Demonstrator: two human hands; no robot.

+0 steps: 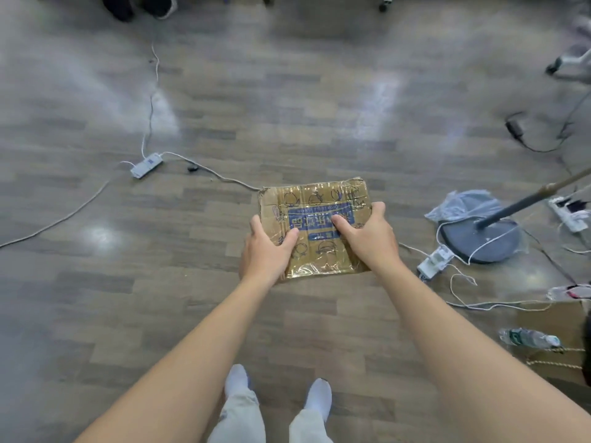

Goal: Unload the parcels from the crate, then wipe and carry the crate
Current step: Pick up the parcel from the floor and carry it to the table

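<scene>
At 12 o'clock from the feet (237, 383), one parcel (315, 219) is held: left grip (267, 251) clasps its 8 o'clock corner, right grip (367, 238) its 3 o'clock edge. Crate unseen; unloading judged in progress, wiping and carrying outstanding.

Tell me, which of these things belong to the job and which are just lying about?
Job: cardboard parcel, gripped by the left hand and right hand.
Lying about: white power strip, water bottle, round stand base, plastic bag.
</scene>
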